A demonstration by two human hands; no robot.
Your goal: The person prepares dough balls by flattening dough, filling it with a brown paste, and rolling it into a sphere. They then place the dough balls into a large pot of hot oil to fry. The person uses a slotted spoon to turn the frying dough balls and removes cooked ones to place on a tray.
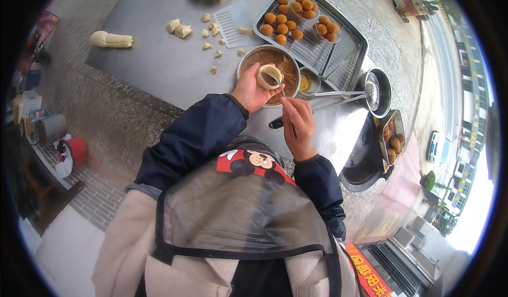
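My left hand (254, 88) cups a hollowed piece of dough (262, 71) shaped like a small bowl, with brown filling inside it. In my right hand (299, 124) is a thin metal spoon (282, 89), its tip in the dough's opening. Both hands are over the near side of a steel bowl (239, 67) of brown crumbly filling (285, 62). Just right of that bowl stands a small cup (313, 78) with yellow contents. Small torn dough pieces (206, 46) are scattered on the metal table (158, 66), left of a white slotted scraper (234, 25).
A dough roll (111, 39) lies far left. Fried balls (281, 29), some in plastic cups, rest on a rack tray (359, 39) at back right. Long-handled utensils (337, 95) reach toward a steel pot (385, 98). A dark pan (359, 174) stands beyond the table's right edge.
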